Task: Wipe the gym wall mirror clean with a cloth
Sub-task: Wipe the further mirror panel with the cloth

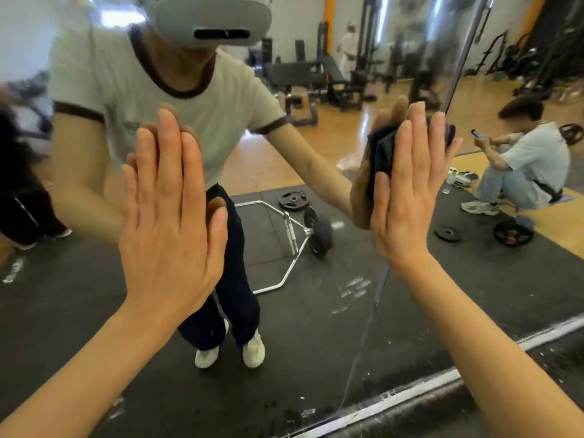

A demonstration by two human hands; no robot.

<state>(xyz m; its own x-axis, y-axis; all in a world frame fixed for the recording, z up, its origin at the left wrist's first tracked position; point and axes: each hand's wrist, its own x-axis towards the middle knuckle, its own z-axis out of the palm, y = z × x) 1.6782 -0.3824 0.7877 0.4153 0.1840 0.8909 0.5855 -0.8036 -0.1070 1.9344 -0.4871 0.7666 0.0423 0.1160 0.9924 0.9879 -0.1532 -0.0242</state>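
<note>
two hands were pressed flat against the mirror (316,311). the left hand (170,222) lay spread on the glass toward the mirror's left side, fingers straight and together, pointing up, nothing under it. the right hand (410,191) was likewise flat with straight fingers, pushing a dark cloth (384,156) against the glass; the cloth bunched out past the thumb side of the palm and showed a little at the fingertips. this hand sat right on the vertical seam (363,343) where two mirror panels met, near the mirror's right side and well above its bottom edge. white smears and specks (350,287) dotted the glass below the right wrist, and more ran along the bottom edge by the metal trim (410,396). reflected in the glass were the person in a pale t-shirt and dark trousers, a hex bar (284,248) with weight plates on black matting, and someone crouching (524,165) with a phone near the right edge.
</note>
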